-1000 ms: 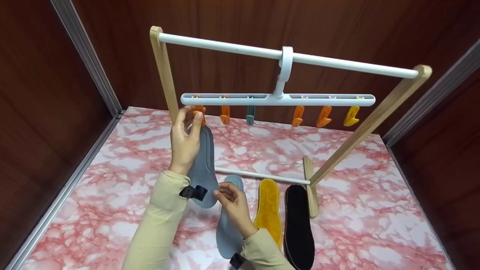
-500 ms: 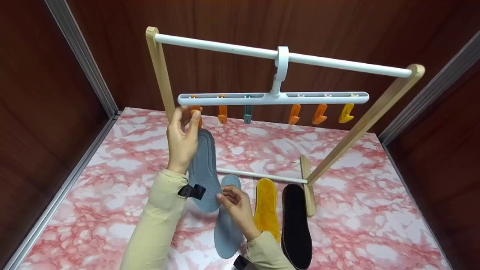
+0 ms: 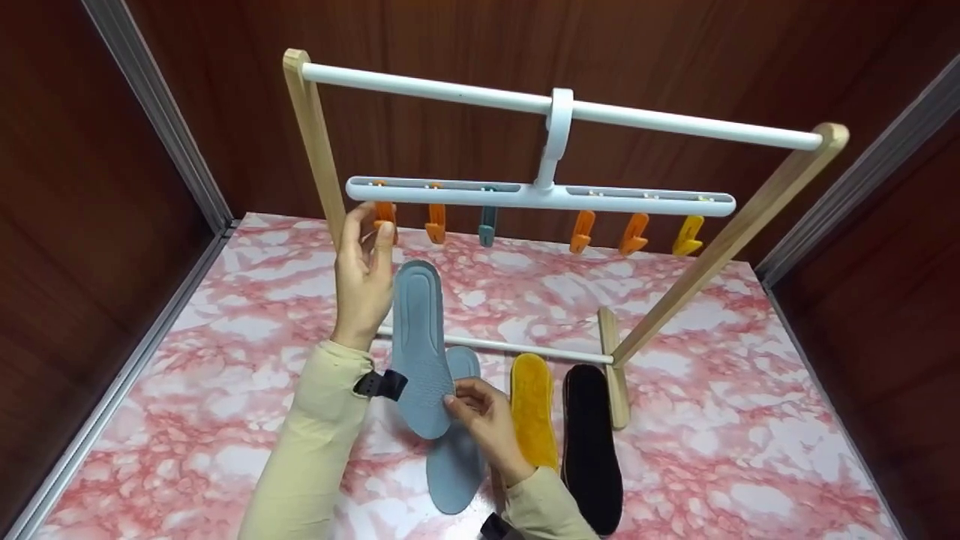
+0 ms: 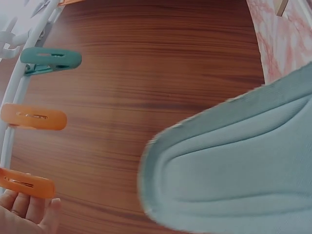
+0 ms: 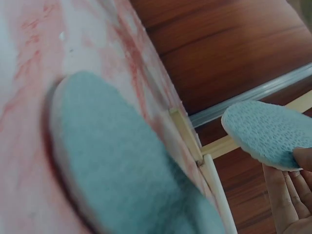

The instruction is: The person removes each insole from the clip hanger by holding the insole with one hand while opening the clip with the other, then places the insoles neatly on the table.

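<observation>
My left hand (image 3: 364,277) is raised at the hanger's left end, fingers at the outermost orange clip (image 3: 385,223). In the left wrist view, the fingertips curl against that clip (image 4: 27,184). Lower down, my right hand (image 3: 487,424) pinches the edge of a grey-blue insole (image 3: 421,352) between thumb and fingers. This insole is held up in the air, its upper end below the clip and apart from it. A second grey-blue insole (image 3: 454,476) lies on the table under it, partly covered. The right wrist view shows the held insole (image 5: 268,129) with the thumb on top.
A white hanger (image 3: 457,193) with several orange, green and yellow clips hangs from the white rod (image 3: 435,88) of a wooden stand (image 3: 697,262). A yellow insole (image 3: 532,412) and a black insole (image 3: 592,450) lie right of the hands on the marbled table (image 3: 720,442).
The held insole has moved down and right with my right hand, away from the orange clip, and its upper end now shows. My left hand stays at the clip. The view shifts slightly.
</observation>
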The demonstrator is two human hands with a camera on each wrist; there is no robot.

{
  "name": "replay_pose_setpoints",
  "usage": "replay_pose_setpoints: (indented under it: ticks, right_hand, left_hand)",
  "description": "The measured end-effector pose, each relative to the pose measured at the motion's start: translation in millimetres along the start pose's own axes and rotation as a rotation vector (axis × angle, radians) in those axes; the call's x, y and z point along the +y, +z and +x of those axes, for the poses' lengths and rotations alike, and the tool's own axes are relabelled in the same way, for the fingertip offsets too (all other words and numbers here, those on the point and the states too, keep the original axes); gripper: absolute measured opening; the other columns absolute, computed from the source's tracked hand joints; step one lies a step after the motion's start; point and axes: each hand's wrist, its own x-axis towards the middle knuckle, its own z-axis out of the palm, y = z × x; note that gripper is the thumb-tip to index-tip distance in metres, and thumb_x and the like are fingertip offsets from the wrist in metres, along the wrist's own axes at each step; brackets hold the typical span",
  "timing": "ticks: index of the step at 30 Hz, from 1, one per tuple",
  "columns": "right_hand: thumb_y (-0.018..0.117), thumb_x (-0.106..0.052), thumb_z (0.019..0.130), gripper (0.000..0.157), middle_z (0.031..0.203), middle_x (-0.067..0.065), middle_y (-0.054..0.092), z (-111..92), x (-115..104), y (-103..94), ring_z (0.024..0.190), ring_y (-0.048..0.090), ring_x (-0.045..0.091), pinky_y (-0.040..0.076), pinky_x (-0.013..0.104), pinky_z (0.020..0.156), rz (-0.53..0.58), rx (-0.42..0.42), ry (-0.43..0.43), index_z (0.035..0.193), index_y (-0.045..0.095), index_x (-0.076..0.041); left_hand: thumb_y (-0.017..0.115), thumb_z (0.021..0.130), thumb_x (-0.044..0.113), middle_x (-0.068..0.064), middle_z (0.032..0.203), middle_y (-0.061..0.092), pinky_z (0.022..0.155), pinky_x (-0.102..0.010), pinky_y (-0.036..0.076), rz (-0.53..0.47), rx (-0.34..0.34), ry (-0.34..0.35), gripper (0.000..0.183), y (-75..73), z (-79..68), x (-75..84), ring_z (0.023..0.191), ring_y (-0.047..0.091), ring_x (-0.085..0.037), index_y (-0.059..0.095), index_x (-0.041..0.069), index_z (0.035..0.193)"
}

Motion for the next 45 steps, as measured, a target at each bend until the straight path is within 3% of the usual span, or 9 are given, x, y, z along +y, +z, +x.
replay_pose_setpoints:
  ticks: [7, 12, 17, 24, 29, 36, 45]
  right_hand:
    - [0.065, 0.001, 0.086, 0.017, 0.092, 0.025, 0.066, -12.3, -19.2, -7.2, 0.075, 0.062, 0.009, 0.051, 0.019, 0.07, -0.084, 0.016, 0.033, 0.1, 0.065, 0.011]
    - [0.066, 0.002, 0.085, 0.02, 0.088, 0.017, 0.065, -13.5, 0.4, -14.5, 0.071, 0.06, 0.005, 0.05, 0.017, 0.066, -0.046, 0.031, 0.098, 0.101, 0.062, 0.013]
    - [0.068, -0.002, 0.085, 0.021, 0.085, 0.01, 0.064, -15.7, 15.9, -22.0, 0.069, 0.057, 0.006, 0.049, 0.018, 0.062, -0.077, 0.031, 0.126, 0.101, 0.063, 0.011]
    - [0.069, -0.006, 0.085, 0.025, 0.08, 0.003, 0.062, -22.4, 17.2, -28.2, 0.063, 0.057, 0.008, 0.051, 0.023, 0.057, -0.066, 0.039, 0.202, 0.102, 0.062, 0.011]
    - [0.068, -0.003, 0.084, 0.021, 0.078, 0.005, 0.064, -28.5, 11.5, -30.2, 0.062, 0.055, 0.009, 0.05, 0.021, 0.056, -0.095, 0.021, 0.24, 0.097, 0.062, 0.013]
    - [0.067, 0.0, 0.083, 0.021, 0.077, 0.008, 0.065, -36.1, 8.4, -33.5, 0.061, 0.055, 0.011, 0.05, 0.021, 0.057, -0.085, -0.016, 0.275, 0.096, 0.061, 0.015]
    - [0.069, -0.007, 0.084, 0.026, 0.078, 0.004, 0.066, -43.0, 20.0, -41.3, 0.063, 0.058, 0.008, 0.053, 0.021, 0.059, -0.083, -0.064, 0.288, 0.101, 0.062, 0.012]
  left_hand:
    - [0.043, 0.1, 0.003, -0.02, 0.125, 0.048, 0.097, -0.029, 0.044, 0.012, 0.009, 0.018, 0.035, 0.2, 0.2, 0.7, 0.109, 0.054, -0.026, 0.04, -0.007, 0.133]
    - [0.041, 0.101, 0.005, -0.02, 0.131, 0.045, 0.098, -0.026, 0.041, 0.025, 0.008, 0.018, 0.038, 0.2, 0.5, 2.6, 0.112, 0.052, -0.03, 0.038, -0.007, 0.137]
    - [0.042, 0.101, 0.006, -0.019, 0.132, 0.045, 0.099, -0.027, 0.04, 0.032, 0.007, 0.017, 0.039, -1.0, 0.4, 4.1, 0.112, 0.051, -0.026, 0.037, -0.005, 0.138]
    - [0.042, 0.101, 0.007, -0.019, 0.13, 0.049, 0.103, -0.031, 0.042, -0.002, 0.027, 0.019, 0.038, -1.1, 0.1, 1.4, 0.116, 0.052, -0.026, 0.038, -0.006, 0.137]
    - [0.043, 0.101, 0.007, -0.019, 0.129, 0.048, 0.104, -0.033, 0.041, -0.007, 0.029, 0.008, 0.038, -2.2, -1.6, -1.1, 0.118, 0.051, -0.03, 0.039, -0.007, 0.137]
    - [0.046, 0.1, 0.009, -0.018, 0.128, 0.049, 0.103, -0.03, 0.041, -0.004, 0.029, -0.021, 0.04, -2.2, -5.4, -2.9, 0.115, 0.053, -0.022, 0.04, -0.004, 0.138]
    - [0.043, 0.101, 0.006, -0.022, 0.133, 0.051, 0.107, -0.032, 0.039, -0.039, 0.015, 0.023, 0.036, -1.3, -6.5, -6.4, 0.119, 0.054, -0.021, 0.042, -0.003, 0.135]
